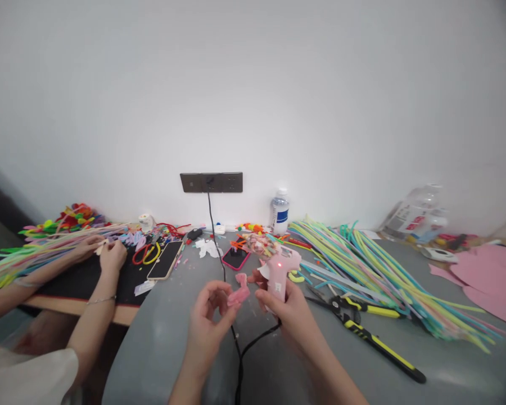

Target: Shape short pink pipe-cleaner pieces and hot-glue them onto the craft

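Low in the middle of the head view, my left hand (208, 315) pinches a small pink curled piece (239, 291) between thumb and fingers. Just right of it, my right hand (284, 309) is wrapped round the handle of a pink glue gun (278, 271) with a lit red light. The gun and the pink piece are apart. A black cable (257, 337) runs beneath my hands on the grey table (152, 349). Behind the gun is a colourful bundle (259, 246), partly hidden by it.
Pliers (366, 334) and many pipe cleaners (388, 275) lie on the right, pink sheets (493, 275) beyond. A bottle (280, 212) stands by the wall. Phones (236, 257) and scissors (147, 254) lie further left, near another person's hands (112, 256).
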`<action>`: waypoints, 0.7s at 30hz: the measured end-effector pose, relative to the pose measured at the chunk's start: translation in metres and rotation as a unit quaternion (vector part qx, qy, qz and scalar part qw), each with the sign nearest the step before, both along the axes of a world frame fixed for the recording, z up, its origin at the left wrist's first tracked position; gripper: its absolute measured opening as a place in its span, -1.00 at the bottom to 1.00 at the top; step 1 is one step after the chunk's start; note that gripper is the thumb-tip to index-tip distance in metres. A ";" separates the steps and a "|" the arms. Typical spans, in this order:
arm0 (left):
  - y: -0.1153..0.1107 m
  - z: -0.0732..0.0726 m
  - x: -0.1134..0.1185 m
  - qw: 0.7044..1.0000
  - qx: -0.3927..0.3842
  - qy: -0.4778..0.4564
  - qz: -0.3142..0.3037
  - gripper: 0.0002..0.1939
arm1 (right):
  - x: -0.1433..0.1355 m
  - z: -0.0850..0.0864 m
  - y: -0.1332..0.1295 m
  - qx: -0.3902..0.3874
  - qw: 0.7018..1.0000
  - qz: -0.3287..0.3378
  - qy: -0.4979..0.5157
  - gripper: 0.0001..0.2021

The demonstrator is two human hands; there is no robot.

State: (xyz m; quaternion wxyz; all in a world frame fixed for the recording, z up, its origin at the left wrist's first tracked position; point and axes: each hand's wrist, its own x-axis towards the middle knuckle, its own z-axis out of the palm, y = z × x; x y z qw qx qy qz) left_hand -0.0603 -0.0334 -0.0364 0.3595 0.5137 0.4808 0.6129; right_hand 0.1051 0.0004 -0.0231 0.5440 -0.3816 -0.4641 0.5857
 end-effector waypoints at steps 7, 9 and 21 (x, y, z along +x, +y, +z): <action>-0.010 0.019 0.009 0.994 0.046 0.093 -0.023 -0.86 | 0.011 0.002 -0.012 0.071 0.996 0.011 -0.056 -0.58; -0.011 0.024 0.013 0.994 0.038 0.096 -0.031 -0.86 | 0.012 0.003 -0.014 0.074 0.996 0.013 -0.047 -0.59; -0.007 0.026 0.014 0.996 -0.013 0.019 -0.090 -0.77 | 0.016 -0.001 -0.014 0.056 0.998 -0.008 -0.036 -0.61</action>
